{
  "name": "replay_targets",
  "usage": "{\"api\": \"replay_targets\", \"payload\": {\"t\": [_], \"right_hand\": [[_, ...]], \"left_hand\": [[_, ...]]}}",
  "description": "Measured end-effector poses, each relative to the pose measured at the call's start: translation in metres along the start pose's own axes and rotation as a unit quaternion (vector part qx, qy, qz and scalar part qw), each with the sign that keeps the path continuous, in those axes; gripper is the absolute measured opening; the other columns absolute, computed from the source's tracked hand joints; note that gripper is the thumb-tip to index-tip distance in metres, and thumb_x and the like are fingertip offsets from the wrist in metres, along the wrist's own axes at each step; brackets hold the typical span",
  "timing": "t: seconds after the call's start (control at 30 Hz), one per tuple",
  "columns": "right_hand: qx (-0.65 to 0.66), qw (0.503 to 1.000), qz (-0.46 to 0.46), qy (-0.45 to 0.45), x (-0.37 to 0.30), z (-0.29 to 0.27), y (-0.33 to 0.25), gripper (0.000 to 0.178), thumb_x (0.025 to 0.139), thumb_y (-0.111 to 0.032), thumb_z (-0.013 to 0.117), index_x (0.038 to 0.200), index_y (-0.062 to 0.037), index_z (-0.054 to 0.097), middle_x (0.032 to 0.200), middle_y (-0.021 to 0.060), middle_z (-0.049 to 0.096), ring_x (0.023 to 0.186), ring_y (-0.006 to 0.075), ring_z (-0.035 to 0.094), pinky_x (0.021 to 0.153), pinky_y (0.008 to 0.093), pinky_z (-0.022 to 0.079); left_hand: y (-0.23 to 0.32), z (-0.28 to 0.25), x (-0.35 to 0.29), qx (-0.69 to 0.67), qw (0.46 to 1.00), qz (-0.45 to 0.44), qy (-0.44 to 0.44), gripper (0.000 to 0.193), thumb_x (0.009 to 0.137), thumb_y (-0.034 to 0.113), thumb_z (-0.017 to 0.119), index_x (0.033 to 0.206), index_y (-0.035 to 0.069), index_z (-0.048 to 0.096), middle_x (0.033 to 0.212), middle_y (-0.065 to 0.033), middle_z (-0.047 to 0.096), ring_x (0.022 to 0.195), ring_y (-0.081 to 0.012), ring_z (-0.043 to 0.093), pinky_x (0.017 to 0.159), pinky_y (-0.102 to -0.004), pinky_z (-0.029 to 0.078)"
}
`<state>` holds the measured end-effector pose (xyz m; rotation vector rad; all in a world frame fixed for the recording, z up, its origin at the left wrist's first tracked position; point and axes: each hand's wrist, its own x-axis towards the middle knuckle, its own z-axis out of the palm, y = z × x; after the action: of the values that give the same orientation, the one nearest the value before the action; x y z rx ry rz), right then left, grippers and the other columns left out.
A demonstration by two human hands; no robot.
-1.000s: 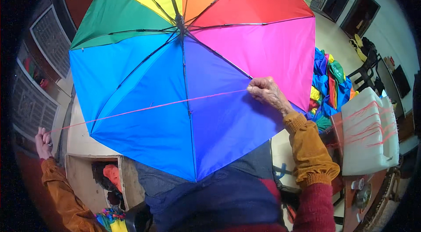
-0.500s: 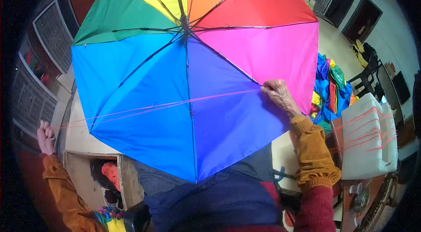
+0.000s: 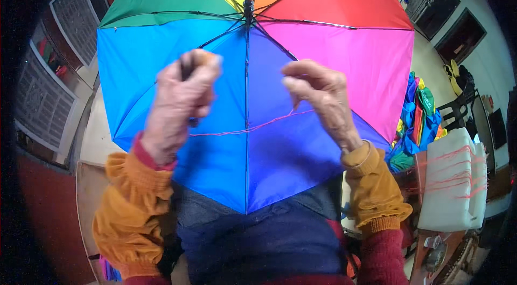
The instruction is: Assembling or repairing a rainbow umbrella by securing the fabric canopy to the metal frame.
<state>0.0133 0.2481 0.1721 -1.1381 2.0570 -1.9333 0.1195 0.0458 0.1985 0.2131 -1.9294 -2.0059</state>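
An open rainbow umbrella point(image 3: 266, 85) fills the middle, its inner side with black ribs and shaft facing me. In front of its blue panels my left hand point(image 3: 183, 99) is closed in a fist, slightly blurred. My right hand point(image 3: 326, 99) is held before the purple and pink panels, its thumb and forefinger bent towards each other with a small gap at the tips. A thin pink thread point(image 3: 231, 132) sags between the two hands, caught in the curled fingers of each. Whether a needle is on it cannot be made out.
Several folded colourful cloths point(image 3: 417, 118) are heaped at the right. Nearby, a white foam block point(image 3: 444, 182) carries strands of pink thread. A roll of tape point(image 3: 435, 255) lies below it. A wooden box edge point(image 3: 83, 193) shows at the left.
My left hand has come in from the far left to the front of the umbrella, so the stretched thread now hangs slack. My right hand has shifted slightly left, off the rib it was near.
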Motion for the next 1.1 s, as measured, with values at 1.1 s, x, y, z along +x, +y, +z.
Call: {"api": "replay_targets", "payload": {"t": [1.1], "right_hand": [[0.309, 0.900, 0.060, 0.302, -0.012, -0.191, 0.024, 0.026, 0.089, -0.012, 0.051, 0.067, -0.0156, 0.037, 0.054, -0.0074, 0.025, 0.042, 0.0040, 0.020, 0.041, 0.0205, 0.020]], "left_hand": [[-0.057, -0.174, -0.057, 0.077, 0.986, -0.143, 0.033, 0.016, 0.077, 0.019, 0.067, 0.074, 0.007, 0.057, 0.056, 0.0061, 0.044, 0.041, -0.0015, 0.034, 0.035, -0.0180, 0.023]]}}
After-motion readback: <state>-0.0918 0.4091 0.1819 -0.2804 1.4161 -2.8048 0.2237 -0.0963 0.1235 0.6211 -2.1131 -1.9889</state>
